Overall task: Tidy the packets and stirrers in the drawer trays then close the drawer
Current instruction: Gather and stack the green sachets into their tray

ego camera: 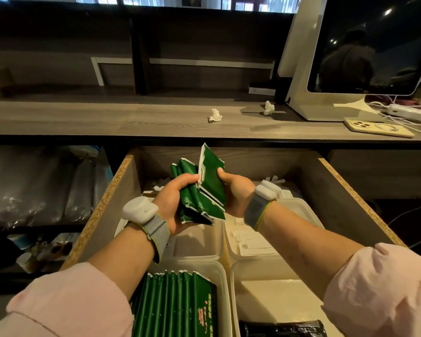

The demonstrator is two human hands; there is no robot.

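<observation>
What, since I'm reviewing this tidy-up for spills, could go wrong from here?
1. The green packets are fanned loosely between left hand and right hand; one sticks up and might drop among the white sachets below.
2. The near tray already looks packed with green packets, so more may crowd it.

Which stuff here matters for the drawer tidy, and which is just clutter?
Job: held green packets, left hand, right hand; filed green packets; white packets; drawer.
Lying about: crumpled tissues, phone, monitor, all on the counter.
</observation>
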